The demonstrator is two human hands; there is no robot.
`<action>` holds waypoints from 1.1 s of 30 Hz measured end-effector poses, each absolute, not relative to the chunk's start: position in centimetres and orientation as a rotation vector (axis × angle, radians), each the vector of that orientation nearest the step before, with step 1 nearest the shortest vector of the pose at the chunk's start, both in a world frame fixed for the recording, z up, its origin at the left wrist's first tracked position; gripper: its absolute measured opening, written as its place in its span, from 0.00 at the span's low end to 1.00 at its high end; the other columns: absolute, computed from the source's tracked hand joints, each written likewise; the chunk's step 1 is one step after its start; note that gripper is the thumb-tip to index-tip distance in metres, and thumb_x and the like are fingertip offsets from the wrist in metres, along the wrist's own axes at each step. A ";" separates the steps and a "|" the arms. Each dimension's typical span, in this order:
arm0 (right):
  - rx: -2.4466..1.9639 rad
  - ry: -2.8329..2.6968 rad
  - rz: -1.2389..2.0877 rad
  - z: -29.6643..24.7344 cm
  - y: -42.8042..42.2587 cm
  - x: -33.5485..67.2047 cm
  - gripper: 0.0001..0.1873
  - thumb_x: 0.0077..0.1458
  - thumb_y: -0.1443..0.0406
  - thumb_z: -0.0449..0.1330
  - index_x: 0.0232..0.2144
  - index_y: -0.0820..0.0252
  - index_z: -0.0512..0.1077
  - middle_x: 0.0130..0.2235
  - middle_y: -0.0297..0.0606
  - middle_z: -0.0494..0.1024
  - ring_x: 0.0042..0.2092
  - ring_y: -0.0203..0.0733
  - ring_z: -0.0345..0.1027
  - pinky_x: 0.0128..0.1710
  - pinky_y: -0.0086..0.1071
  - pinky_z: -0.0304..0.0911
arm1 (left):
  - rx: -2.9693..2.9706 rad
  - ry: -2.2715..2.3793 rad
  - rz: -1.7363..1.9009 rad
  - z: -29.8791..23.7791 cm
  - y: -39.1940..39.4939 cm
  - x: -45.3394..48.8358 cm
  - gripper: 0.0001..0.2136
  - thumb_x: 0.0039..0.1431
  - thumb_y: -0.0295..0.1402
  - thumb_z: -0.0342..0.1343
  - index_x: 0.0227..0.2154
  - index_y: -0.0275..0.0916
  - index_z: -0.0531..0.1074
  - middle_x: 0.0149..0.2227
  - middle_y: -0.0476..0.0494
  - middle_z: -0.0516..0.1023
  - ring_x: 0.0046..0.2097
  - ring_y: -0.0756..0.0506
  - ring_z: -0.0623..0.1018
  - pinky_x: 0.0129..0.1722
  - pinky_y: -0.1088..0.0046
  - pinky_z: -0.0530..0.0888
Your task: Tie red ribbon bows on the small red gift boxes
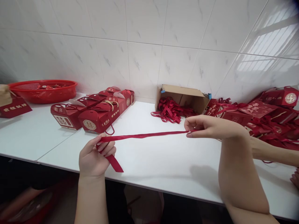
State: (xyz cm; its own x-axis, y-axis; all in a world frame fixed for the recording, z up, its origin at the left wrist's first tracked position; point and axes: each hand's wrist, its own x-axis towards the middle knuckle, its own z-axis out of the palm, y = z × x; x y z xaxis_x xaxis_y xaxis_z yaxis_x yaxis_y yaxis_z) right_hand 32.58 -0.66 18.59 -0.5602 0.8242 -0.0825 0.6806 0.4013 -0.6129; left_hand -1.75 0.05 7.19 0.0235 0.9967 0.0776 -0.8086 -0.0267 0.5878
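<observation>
A long, flat red satin ribbon (144,135) is stretched almost level just above the white tabletop (163,165), taut between the person's two hands. The left hand (97,155) is closed on one end, fingers curled over the band, and a short tail hangs from it down towards the table's near edge. The right hand (205,126) pinches the other end between thumb and fingertips, with the wrist bent and the forearm rising from below.

Just behind the ribbon, against the white tiled wall (144,46), a brown cardboard box (184,95) lies on its side with a tangle of loose red ribbons (169,110) spilling from its mouth. To the left of it, two rows of red paper gift boxes with handle tops and gold emblems (93,113) stand side by side. Further left sits a shallow round red plastic basket (44,90).

On the right, a heap of red gift boxes and ribbon (268,116) covers the table. Another person's bare forearm (277,152) reaches in from that side, passing behind the right wrist; its hand is hidden.
</observation>
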 end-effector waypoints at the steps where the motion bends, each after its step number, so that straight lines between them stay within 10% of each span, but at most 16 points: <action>1: -1.342 -2.430 0.898 18.8 -0.8 32.8 0.13 0.53 0.55 0.59 0.28 0.60 0.67 0.26 0.32 0.64 0.27 0.32 0.54 0.26 0.27 0.53 | 0.543 0.422 1.524 7.2 0.1 -1.8 0.13 0.48 0.26 0.55 0.18 0.38 0.55 0.16 0.57 0.49 0.17 0.56 0.52 0.14 0.78 0.51; 22: -0.652 -0.986 0.977 17.0 3.8 33.6 0.15 0.48 0.63 0.61 0.15 0.57 0.63 0.33 0.32 0.79 0.42 0.41 0.73 0.38 0.34 0.70 | 0.664 0.556 1.414 7.0 0.3 -0.4 0.15 0.50 0.28 0.56 0.17 0.37 0.53 0.17 0.56 0.50 0.17 0.57 0.54 0.15 0.82 0.54; 33: -0.375 -0.981 0.880 17.2 3.7 34.0 0.03 0.52 0.64 0.59 0.29 0.50 0.73 0.35 0.27 0.78 0.47 0.34 0.70 0.44 0.29 0.69 | 0.880 0.655 1.274 6.5 0.4 1.2 0.18 0.49 0.33 0.60 0.17 0.36 0.54 0.17 0.56 0.52 0.18 0.58 0.53 0.16 0.83 0.51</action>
State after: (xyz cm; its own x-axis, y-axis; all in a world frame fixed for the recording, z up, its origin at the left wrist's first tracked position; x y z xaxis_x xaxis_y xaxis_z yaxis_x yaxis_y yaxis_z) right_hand 33.95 3.73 17.17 0.2589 0.7863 0.5609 -0.4723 0.6096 -0.6366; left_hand 1.20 0.44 6.50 0.1939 0.9796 0.0532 -0.5270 0.0583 0.8478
